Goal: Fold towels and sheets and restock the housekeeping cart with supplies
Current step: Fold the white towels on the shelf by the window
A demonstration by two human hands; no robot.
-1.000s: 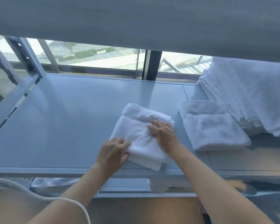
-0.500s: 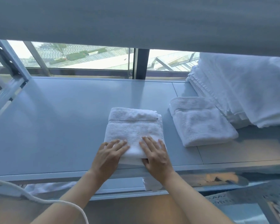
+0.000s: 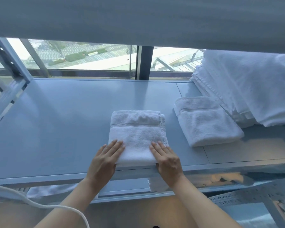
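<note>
the small white folded terry towel (image 3: pixel 137 137), which was lying skewed a second ago, is now sitting square to the near edge of the grey metal shelf (image 3: pixel 61 129), so this fold is looking finished. the left hand (image 3: pixel 105 159) and the right hand (image 3: pixel 167 159) are resting flat on its near corners, fingers (image 3: pixel 118 144) straight and close together, pressing rather than gripping. a second folded white towel (image 3: pixel 206 122) is lying just to the right, beside a tall stack of white linen (image 3: pixel 247 89), likely where this one is going next.
</note>
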